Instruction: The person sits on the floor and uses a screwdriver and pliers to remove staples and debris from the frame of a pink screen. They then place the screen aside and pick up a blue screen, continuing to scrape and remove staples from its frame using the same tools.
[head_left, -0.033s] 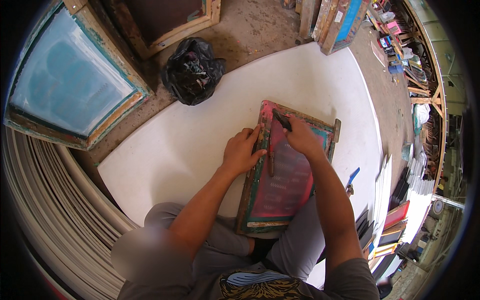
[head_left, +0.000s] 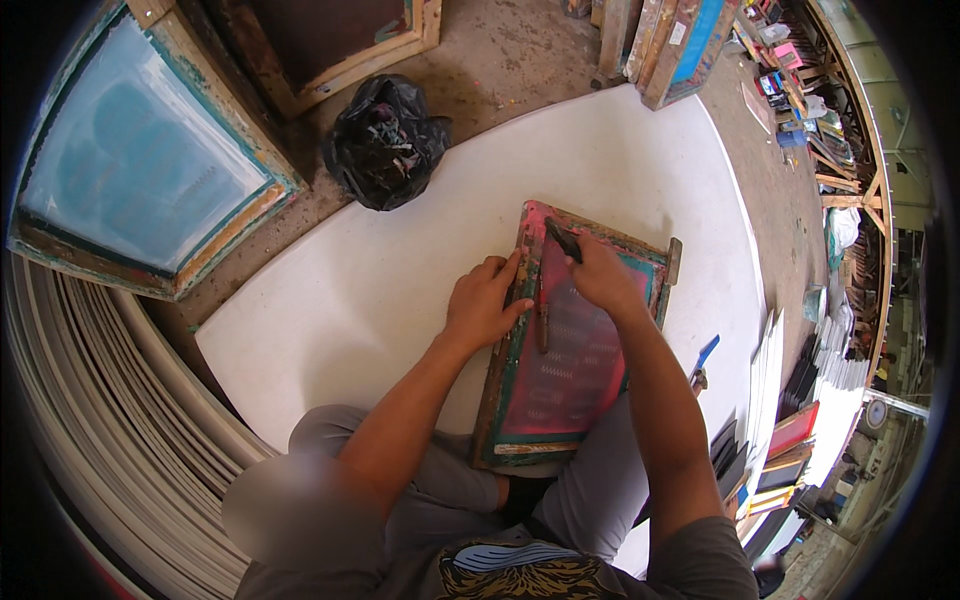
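A wooden screen-printing frame (head_left: 512, 330) with pink-red mesh and a teal border lies slanted in front of me, its near end by my legs. My left hand (head_left: 484, 302) grips its left rail, fingers over the outside and thumb on the inner edge. My right hand (head_left: 604, 276) is closed around a black-handled tool (head_left: 563, 238), whose exact kind I cannot make out. The tool's far end meets the frame's upper left corner. A thin brownish strip (head_left: 543, 328) lies along the mesh beside the left rail.
Under the frame spreads a white board (head_left: 370, 290). A black plastic bag (head_left: 385, 145) of scraps sits at its far edge. Large screen frames (head_left: 230, 225) lean at the far left, above stacked sheets (head_left: 110, 400). A blue-handled tool (head_left: 707, 350) lies to the right.
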